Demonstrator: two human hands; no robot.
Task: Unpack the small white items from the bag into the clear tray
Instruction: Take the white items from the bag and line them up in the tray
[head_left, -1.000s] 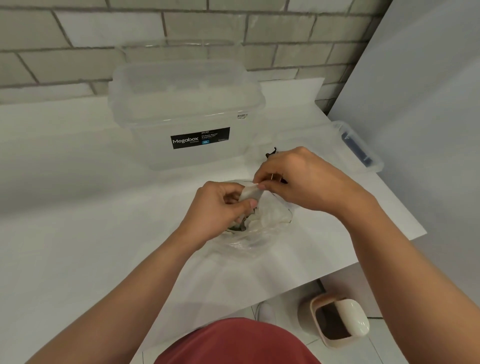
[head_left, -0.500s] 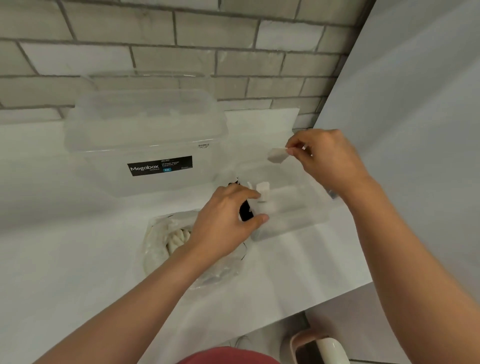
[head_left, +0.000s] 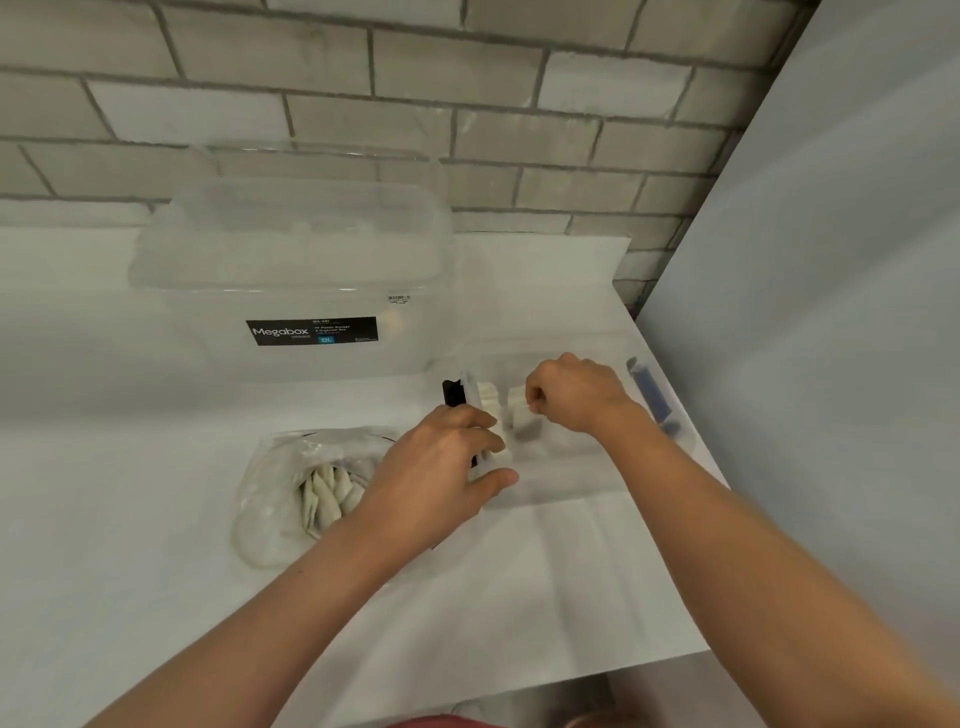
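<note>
The bag (head_left: 291, 483) lies open nearest, just left of the tray (head_left: 571, 480), with many items (head_left: 327, 493) packed inside, so most of the unpacking looks left to do. The left hand (head_left: 441, 467) grips the tray's left rim, fingers curled over it, thumb against the near wall. A few items stand inside by that rim. The right hand (head_left: 576, 395) is curled over one of them; whether it pinches or only touches it I cannot tell. The left hand hides part of that row, and a black piece (head_left: 452, 392) at the rim is unclear
</note>
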